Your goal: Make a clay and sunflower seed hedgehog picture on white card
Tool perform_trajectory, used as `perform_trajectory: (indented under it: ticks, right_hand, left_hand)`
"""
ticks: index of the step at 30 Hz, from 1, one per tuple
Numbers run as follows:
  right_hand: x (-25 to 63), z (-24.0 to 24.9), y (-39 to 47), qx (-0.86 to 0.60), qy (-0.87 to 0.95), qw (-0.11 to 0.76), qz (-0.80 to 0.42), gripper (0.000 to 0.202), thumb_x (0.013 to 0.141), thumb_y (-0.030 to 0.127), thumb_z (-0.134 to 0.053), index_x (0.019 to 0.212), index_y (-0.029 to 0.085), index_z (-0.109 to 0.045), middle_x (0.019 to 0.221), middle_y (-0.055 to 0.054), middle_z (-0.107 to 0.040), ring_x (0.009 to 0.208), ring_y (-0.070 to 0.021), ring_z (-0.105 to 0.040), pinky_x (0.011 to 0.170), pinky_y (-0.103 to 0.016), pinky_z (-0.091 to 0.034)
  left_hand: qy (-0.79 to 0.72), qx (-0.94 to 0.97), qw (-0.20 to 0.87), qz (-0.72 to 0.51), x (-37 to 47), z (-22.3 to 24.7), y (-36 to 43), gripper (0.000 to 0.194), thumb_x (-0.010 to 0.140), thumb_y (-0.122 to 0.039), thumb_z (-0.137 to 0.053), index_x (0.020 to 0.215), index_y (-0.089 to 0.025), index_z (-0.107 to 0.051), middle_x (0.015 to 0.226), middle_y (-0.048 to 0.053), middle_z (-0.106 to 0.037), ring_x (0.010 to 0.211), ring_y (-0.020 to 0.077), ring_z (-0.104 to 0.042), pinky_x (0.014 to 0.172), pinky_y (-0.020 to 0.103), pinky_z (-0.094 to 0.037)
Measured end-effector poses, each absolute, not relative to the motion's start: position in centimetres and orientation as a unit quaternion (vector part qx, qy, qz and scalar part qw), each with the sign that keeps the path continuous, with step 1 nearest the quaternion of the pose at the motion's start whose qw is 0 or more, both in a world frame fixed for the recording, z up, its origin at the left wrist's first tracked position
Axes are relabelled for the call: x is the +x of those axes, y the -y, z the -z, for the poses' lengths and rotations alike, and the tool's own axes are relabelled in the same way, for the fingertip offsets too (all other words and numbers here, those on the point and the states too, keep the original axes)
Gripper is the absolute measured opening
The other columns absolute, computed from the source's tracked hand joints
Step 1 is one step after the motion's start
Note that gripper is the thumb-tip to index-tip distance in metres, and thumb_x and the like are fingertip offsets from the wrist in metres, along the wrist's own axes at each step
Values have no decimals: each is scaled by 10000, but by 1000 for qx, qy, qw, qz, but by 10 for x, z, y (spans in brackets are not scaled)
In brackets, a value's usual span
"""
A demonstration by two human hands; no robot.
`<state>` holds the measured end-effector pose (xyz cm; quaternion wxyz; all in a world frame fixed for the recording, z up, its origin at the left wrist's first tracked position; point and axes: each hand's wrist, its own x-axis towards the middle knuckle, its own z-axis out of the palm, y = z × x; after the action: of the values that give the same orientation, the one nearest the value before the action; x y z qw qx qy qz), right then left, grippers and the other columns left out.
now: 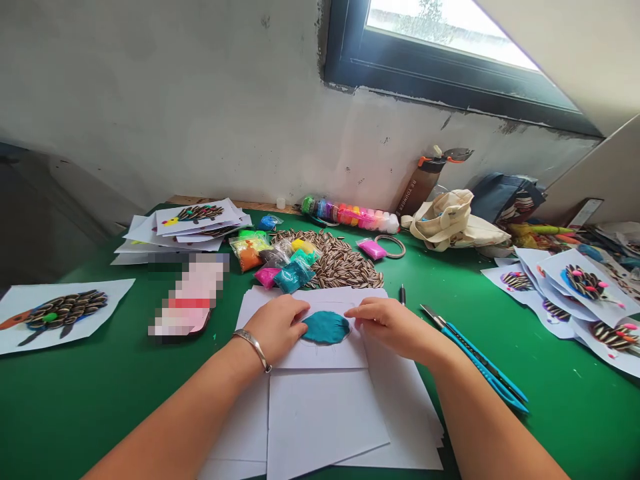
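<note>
While both hands are apart, one at each side of the blue clay [325,327], neither is closed around anything visible. Left hand [275,327]: thumb and fingers at the clay's left edge. Right hand [395,327]: fingertips by its right edge. The clay lies as a flat oval on a white sheet [320,359], atop other paper on the green table [125,400].

Progress, as judged: base shape laid, near complete; faint drawn lines beyond it are uncovered. Compared with the seed-covered picture [70,310] at left, seeds and added details are lacking. Striped seeds [343,263] and clay packets [250,257] lie beyond the sheet.
</note>
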<state>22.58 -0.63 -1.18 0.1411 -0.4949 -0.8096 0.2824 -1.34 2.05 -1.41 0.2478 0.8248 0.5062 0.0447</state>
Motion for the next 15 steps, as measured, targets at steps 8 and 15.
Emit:
perform_trajectory:
  ticks: [8, 15]
  right_hand:
    - [221, 11, 9, -492, 819, 106, -276, 318, 854, 157, -433, 949, 244, -724, 811, -36, -598, 710, -133, -552, 635, -220, -398]
    - [223, 12, 9, -493, 815, 87, -291, 325, 875, 184, -427, 1015, 294, -699, 824, -19, -582, 712, -126, -542, 638, -224, -383]
  left_hand:
    - [-504, 826, 248, -52, -14, 16, -20, 163, 776, -235, -495, 874, -203, -621, 799, 35, -564, 750, 191, -529, 638, 277, -394]
    - [-512, 819, 253, -56, -13, 15, -19, 198, 764, -204, -507, 921, -207, -628, 816, 32, -579, 772, 185, -547, 655, 265, -394]
